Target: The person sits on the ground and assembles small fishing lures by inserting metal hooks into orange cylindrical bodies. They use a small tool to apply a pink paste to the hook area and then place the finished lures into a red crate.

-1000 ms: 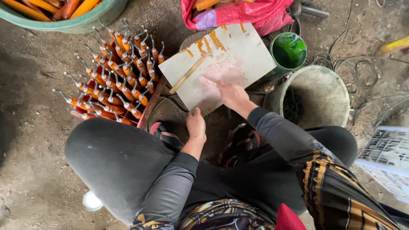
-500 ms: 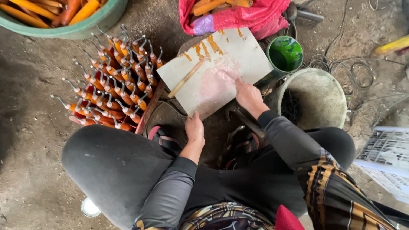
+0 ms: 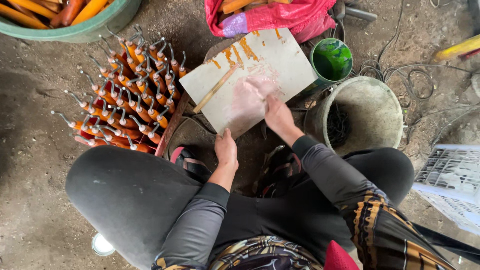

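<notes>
A white board (image 3: pixel 280 57) smeared with orange lies tilted in front of my knees, and a thin wooden stick (image 3: pixel 216 88) rests on it. My left hand (image 3: pixel 226 149) grips the board's near edge. My right hand (image 3: pixel 274 114) presses flat on the board's lower right part. Its fingers are blurred by motion into a pale pink patch, so whether anything lies under the palm is unclear.
To the left, several orange sticks with metal hooks (image 3: pixel 125 95) stand packed together. A green basin (image 3: pixel 100 25) holds more orange sticks. A green-filled cup (image 3: pixel 331 59), a grey bucket (image 3: pixel 385 107), a pink bag (image 3: pixel 285 15), loose wires (image 3: pixel 400 75) and a white crate (image 3: pixel 450 180) are to the right.
My right hand has slid along the board towards me and is now near its lower right edge. My left hand stays at the board's near edge.
</notes>
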